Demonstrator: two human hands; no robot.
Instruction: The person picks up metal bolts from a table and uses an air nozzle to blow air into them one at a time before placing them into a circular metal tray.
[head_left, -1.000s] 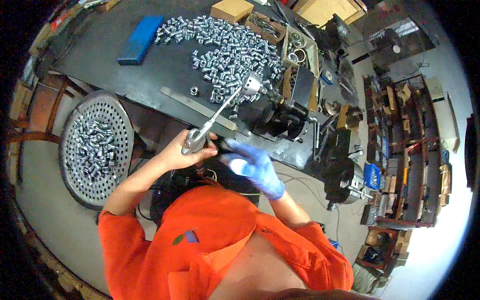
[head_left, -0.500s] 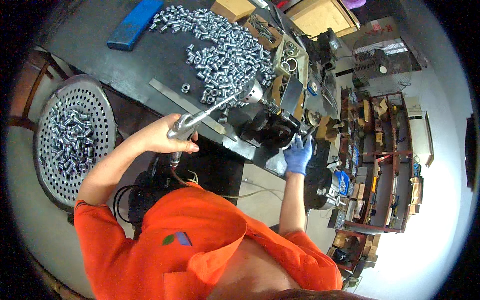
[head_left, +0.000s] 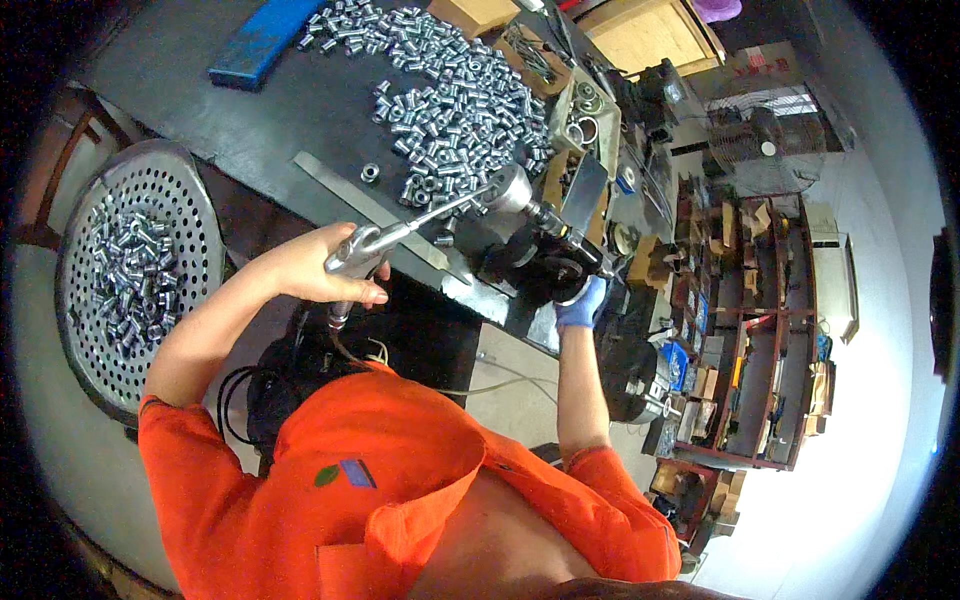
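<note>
Hands (head_left: pixel 310 272): two; air gun (head_left: pixel 400 238): one.

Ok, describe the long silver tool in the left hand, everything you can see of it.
The silver tool looks like bare metal: a pistol-style grip, a thin straight shaft and a rounded head at the far end. The left hand wraps the grip, and a hose or cable drops from its base. It lies tilted across the edge of the dark workbench, head beside the pile of small metal sleeves and above a dark machine.
</note>
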